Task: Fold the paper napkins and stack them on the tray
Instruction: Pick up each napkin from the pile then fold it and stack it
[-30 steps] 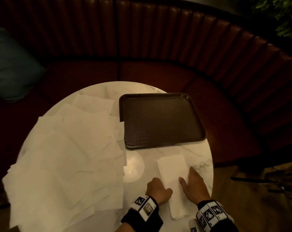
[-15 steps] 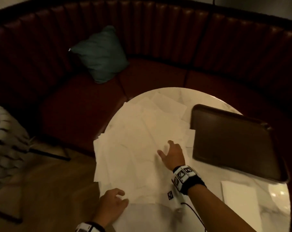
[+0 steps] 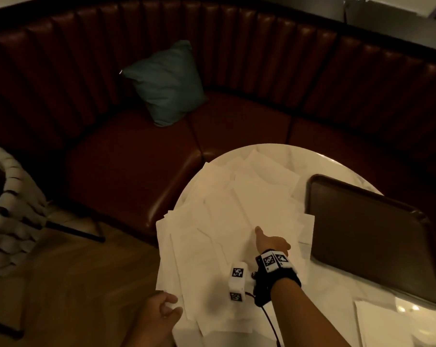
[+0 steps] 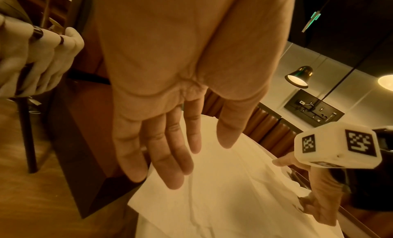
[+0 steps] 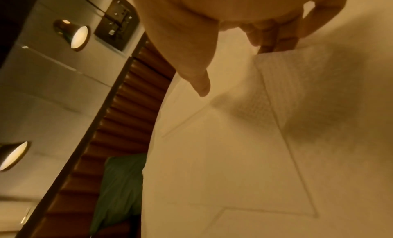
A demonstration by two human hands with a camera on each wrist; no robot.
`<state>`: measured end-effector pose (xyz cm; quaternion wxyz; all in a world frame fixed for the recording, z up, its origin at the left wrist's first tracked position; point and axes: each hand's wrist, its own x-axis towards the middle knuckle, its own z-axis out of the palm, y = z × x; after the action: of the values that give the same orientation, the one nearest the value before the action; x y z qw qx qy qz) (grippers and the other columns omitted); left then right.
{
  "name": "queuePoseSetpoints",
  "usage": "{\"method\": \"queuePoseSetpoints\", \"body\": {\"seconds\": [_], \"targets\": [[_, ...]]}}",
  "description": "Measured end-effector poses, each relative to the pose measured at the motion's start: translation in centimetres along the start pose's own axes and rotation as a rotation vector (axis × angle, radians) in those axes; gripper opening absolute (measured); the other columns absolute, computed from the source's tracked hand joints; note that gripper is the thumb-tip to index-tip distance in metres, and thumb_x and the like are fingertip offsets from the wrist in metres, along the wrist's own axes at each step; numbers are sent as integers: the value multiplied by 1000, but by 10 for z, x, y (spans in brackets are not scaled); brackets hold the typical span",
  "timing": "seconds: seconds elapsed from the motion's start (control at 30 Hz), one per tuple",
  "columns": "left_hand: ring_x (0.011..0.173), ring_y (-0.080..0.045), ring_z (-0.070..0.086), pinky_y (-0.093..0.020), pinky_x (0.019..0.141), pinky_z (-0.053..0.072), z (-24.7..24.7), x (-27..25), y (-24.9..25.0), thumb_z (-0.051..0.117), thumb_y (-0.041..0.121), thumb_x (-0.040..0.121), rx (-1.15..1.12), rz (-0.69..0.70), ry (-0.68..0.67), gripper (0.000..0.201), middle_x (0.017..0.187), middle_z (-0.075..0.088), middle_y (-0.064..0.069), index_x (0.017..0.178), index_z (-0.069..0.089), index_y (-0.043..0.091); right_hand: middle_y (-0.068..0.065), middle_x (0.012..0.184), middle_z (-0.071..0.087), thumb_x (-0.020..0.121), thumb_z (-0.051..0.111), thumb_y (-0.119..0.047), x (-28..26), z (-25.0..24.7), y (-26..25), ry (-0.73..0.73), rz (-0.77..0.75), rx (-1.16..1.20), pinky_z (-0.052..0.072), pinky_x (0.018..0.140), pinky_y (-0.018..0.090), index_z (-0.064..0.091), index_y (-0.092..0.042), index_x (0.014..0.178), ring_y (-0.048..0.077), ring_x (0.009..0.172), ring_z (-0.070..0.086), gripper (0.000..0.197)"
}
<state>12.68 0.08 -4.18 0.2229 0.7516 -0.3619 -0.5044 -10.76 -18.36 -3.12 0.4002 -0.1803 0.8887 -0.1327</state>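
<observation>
A loose pile of unfolded white paper napkins (image 3: 237, 209) covers the left half of the round marble table (image 3: 319, 156). The dark brown tray (image 3: 362, 234) lies bare on the right. One folded napkin (image 3: 387, 321) sits on the table near the tray's front edge. My right hand (image 3: 270, 240) rests on top of the pile, thumb stretched out. In the right wrist view its fingers (image 5: 274, 39) curl onto the embossed edge of a napkin (image 5: 287, 90). My left hand (image 3: 162, 309) is at the pile's near-left corner. Its fingers (image 4: 170, 149) are straight over a napkin corner (image 4: 223, 199).
A curved dark red leather bench (image 3: 137, 159) wraps the far side of the table, with a teal cushion (image 3: 167, 83) on it. A white woven chair (image 3: 9, 221) stands at the left on the wooden floor. Several napkins overhang the table's left edge.
Both hands left the folded napkin at the table's front and moved left to the loose pile. Since half a second ago the right hand's fingers have curled in and the left hand reached the pile's corner.
</observation>
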Motion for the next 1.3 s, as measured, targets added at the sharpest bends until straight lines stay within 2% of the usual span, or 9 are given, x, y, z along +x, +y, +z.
{"method": "queuePoseSetpoints", "body": {"seconds": [0.5, 0.77, 0.9, 0.93, 0.97, 1.03, 1.07, 1.13, 1.3], "targets": [[63, -17, 61, -24, 59, 46, 4, -2, 27, 70, 11, 78, -31, 79, -25, 14, 60, 63, -3, 82, 62, 22, 6, 79, 63, 85, 66, -17, 0, -58, 15, 209, -483, 358, 40, 72, 25, 65, -9, 80, 28, 85, 62, 10], [81, -11, 65, -28, 77, 51, 22, -17, 86, 78, 18, 71, -112, 316, 26, 24, 73, 69, 1, 89, 65, 25, 11, 80, 59, 97, 40, -9, -58, -164, 19, -251, -790, 337, 56, 60, 31, 48, -7, 78, 22, 77, 60, 21], [109, -7, 55, -23, 89, 41, 58, -23, 152, 80, 51, 57, -207, 398, -163, 66, 111, 62, 5, 114, 56, 26, -15, 91, 24, 99, 36, -20, -100, -221, 41, -348, -727, 357, 48, 71, 41, 50, 3, 117, 15, 81, 54, 32], [113, -12, 55, -27, 93, 41, 69, -27, 167, 79, 61, 50, -283, 356, -277, 81, 115, 61, 0, 118, 54, 25, 4, 121, 24, 99, 36, -18, -100, -233, 49, -344, -727, 367, 43, 78, 45, 45, 9, 122, 24, 98, 55, 37], [113, -18, 57, -32, 96, 44, 79, -33, 179, 78, 66, 45, -372, 289, -425, 91, 118, 63, -4, 121, 54, 21, -1, 119, 25, 99, 35, -16, -102, -245, 56, -338, -727, 398, 38, 79, 43, 44, 11, 123, 1, 106, 26, 37], [108, -25, 63, -36, 90, 52, 100, -47, 193, 79, 59, 49, -488, 173, -716, 84, 117, 66, -11, 117, 60, 13, -17, 107, 25, 99, 38, -19, -99, -265, 71, -279, -692, 430, 36, 71, 39, 54, 3, 117, -3, 64, 36, 32], [107, -28, 63, -36, 86, 54, 110, -55, 197, 81, 53, 52, -494, 163, -829, 78, 116, 67, -13, 115, 62, 11, 7, 121, 42, 98, 41, -20, -89, -273, 80, -250, -654, 478, 41, 68, 38, 61, -7, 109, 9, 109, 41, 26], [111, -32, 60, -42, 90, 52, 128, -70, 200, 84, 43, 56, -467, 199, -973, 74, 120, 64, -16, 118, 61, 10, 3, 94, 63, 96, 46, -22, -76, -286, 94, -197, -598, 580, 45, 66, 29, 64, -22, 95, 12, 83, 59, 18], [106, -28, 64, -37, 87, 55, 149, -89, 221, 80, 16, 66, -413, 357, -802, 52, 112, 68, -12, 113, 61, 9, 8, 109, 70, 94, 43, -40, -55, -313, 134, -425, -504, 687, 54, 78, 32, 67, -20, 105, 21, 95, 68, 34]]}}
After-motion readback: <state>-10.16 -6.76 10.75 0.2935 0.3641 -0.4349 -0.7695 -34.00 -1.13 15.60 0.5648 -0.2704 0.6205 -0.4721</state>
